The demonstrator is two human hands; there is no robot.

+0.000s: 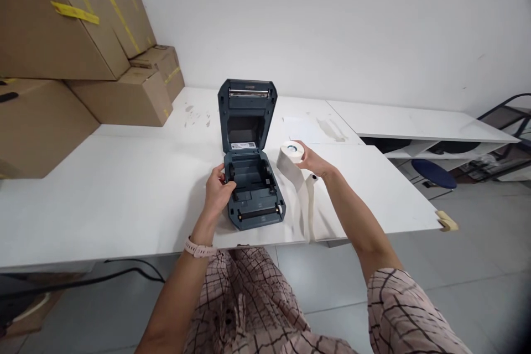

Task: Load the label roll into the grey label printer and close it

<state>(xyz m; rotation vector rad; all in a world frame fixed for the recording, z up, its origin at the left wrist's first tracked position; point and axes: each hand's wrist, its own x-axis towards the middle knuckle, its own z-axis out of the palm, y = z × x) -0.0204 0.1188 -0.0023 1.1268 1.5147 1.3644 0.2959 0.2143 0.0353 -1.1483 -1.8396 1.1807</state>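
A dark grey label printer point(253, 198) stands on the table with its lid point(247, 113) raised, so the hollow inside shows. My left hand point(218, 191) grips the printer's left side, thumb over the rim and fingers on the outside. To the right of the printer, my right hand point(309, 159) is closed around a white label roll point(292, 151) held above the table. A loose strip point(296, 177) hangs from that roll toward the table's front edge. Beside the strip lies a pale length of backing paper with a small dark-cored roll point(312, 178) at its end.
Cardboard boxes point(53, 33) with yellow tape are stacked at the left. The white table point(136, 188) meets the wall behind. A sheet of paper point(301, 128) lies behind the roll. A blue stool point(433, 173) and a shelf unit point(418, 121) stand at the right; a black cable point(124, 271) hangs below.
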